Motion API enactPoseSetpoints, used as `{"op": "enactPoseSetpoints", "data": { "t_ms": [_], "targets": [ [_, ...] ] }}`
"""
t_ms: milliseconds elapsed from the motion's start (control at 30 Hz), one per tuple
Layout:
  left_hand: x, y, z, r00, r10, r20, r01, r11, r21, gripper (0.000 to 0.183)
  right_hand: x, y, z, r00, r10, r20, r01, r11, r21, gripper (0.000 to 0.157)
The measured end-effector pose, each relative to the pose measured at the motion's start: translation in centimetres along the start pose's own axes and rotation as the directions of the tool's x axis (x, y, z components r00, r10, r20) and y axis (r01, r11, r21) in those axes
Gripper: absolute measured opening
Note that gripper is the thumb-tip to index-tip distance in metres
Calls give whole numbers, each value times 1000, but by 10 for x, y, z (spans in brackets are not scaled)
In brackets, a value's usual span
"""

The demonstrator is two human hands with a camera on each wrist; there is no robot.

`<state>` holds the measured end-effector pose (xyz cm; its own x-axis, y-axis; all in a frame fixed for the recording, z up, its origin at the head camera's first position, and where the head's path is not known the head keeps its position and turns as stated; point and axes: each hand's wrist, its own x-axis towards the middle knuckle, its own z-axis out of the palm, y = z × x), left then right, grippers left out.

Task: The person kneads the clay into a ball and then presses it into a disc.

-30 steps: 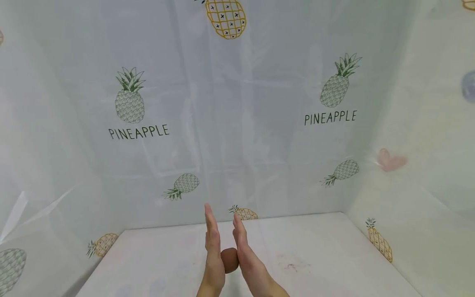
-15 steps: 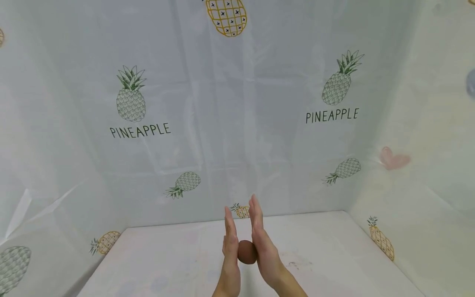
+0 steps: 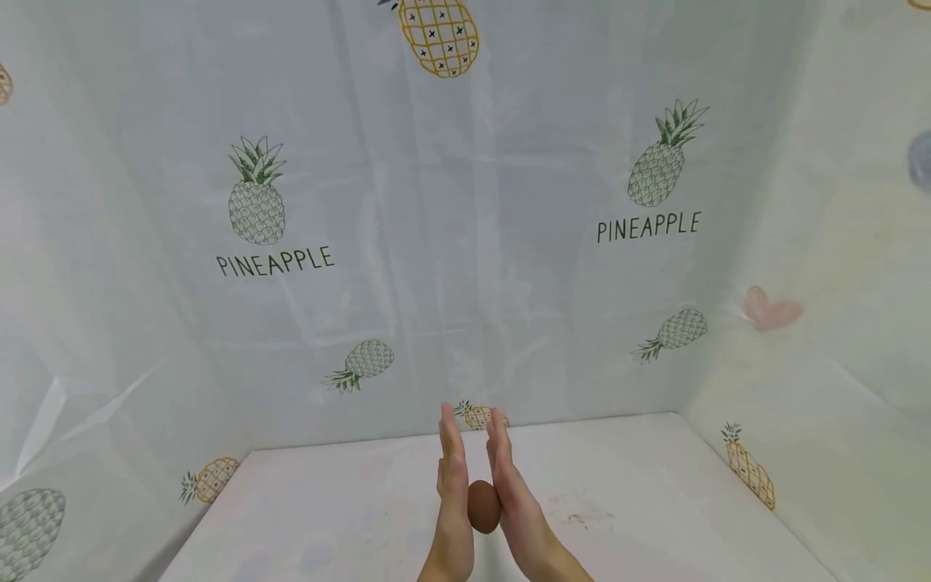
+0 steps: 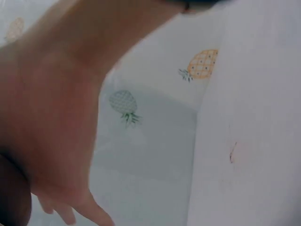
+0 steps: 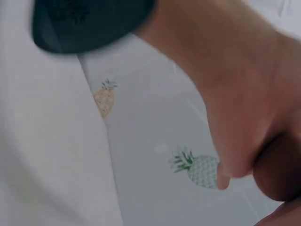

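A smooth brown lump (image 3: pixel 483 507), rounded and slightly egg-shaped, is held between two flat palms in the head view. The left hand (image 3: pixel 453 501) presses it from the left, fingers straight and pointing up and away. From the right, the right hand (image 3: pixel 518 505) touches it with its palm, its fingers likewise straight. Above the lump a gap separates the fingers. Part of the dark brown lump (image 4: pixel 13 195) shows at the lower left edge of the left wrist view, and the lump (image 5: pixel 281 169) appears again at the right edge of the right wrist view.
Below the hands lies a white table (image 3: pixel 327 509) with faint stains (image 3: pixel 578 517) to the right. Pale sheeting (image 3: pixel 465 242) printed with pineapples hangs behind it and along both sides.
Both hands and the lump have shifted to the right since a second ago. Over the last half second the right hand has slid back toward the body, and the lump has turned between the palms.
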<state>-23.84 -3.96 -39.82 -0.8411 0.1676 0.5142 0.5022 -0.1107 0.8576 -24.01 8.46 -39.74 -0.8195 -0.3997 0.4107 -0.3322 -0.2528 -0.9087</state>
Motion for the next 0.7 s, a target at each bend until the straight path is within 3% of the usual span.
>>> {"op": "enactPoseSetpoints", "data": {
  "t_ms": [167, 400, 633, 700],
  "targets": [
    [4, -6, -5, 1000, -12, 4, 12, 1000, 25, 57, -12, -8, 8, 995, -65, 74, 62, 997, 50, 54],
    [1, -6, 0, 998, -22, 58, 21, 999, 27, 56, -15, -25, 10, 983, -178, 53, 178, 984, 14, 54],
    [-14, 9, 11, 989, -92, 115, 100, 993, -65, 54, -4, -29, -3, 989, -141, -53, 138, 989, -56, 53],
    [-17, 12, 14, 987, -79, 138, 91, 993, -76, 54, 0, -26, -8, 987, -129, -91, 122, 989, -79, 52]
  ]
}}
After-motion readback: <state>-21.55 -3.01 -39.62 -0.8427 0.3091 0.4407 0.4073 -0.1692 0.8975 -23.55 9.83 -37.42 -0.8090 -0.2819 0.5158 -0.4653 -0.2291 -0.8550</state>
